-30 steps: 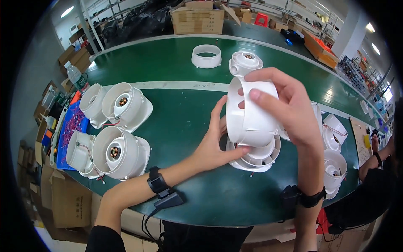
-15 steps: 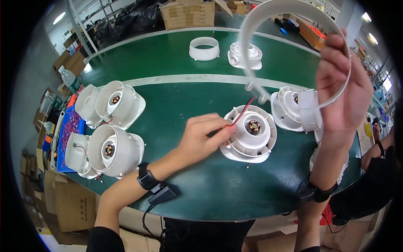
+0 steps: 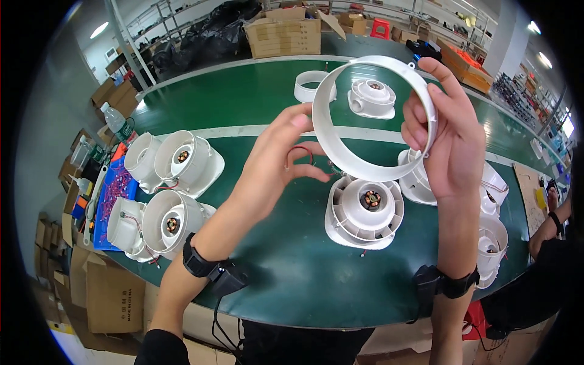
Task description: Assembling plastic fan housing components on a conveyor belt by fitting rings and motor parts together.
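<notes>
My right hand grips the right side of a white plastic ring, holding it tilted in the air. The ring hangs above and behind a white fan housing, which sits on the green table with its copper-wound motor core showing in the middle. My left hand has its fingers spread, the upper ones close to the ring's left edge; whether they touch it I cannot tell. A thin red wire loops by these fingers, near the housing's far edge.
Several white housings stand at the left, next to a blue tray of wires and a plastic bottle. More housings are at the right. Farther back are another ring and housing. A person's arm shows far right.
The ring has come down and left in my right hand, nearer the housing. My left hand has lifted away from the housing, and its fingers have spread from their pinch on the wire.
</notes>
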A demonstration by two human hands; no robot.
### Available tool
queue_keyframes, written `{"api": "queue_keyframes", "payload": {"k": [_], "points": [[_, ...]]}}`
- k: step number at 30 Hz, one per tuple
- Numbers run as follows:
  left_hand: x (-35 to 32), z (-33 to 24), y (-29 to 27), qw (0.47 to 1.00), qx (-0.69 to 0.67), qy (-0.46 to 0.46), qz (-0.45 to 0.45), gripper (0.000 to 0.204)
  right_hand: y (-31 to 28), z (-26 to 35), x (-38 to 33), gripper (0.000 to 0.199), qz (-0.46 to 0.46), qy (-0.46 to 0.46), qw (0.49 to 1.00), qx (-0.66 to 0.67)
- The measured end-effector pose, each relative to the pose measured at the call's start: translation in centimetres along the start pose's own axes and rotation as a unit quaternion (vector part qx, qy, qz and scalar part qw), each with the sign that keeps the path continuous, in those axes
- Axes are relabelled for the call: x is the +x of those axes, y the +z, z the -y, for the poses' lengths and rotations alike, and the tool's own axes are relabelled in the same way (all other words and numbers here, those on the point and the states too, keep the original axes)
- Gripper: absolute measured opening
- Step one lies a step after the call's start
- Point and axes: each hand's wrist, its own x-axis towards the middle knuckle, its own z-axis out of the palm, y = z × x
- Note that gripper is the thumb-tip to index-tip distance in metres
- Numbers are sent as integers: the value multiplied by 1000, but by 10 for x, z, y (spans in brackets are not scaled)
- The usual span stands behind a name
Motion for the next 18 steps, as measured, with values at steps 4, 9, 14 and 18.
{"api": "queue_keyframes", "payload": {"k": [4, 9, 14, 18], "points": [[8, -11, -10, 858, 501, 106, 31, 46, 11, -15, -2, 39, -25, 51, 998, -21], [26, -7, -53, 669, 729, 120, -85, 36, 36, -12, -15, 45, 167, 128, 904, -372], [33, 5, -62, 576, 809, 28, -112, 23, 2, -13, -14, 53, 329, 160, 737, -568], [35, 15, -66, 568, 815, 4, -113, 24, -16, -21, -14, 59, 342, 122, 709, -605]]}}
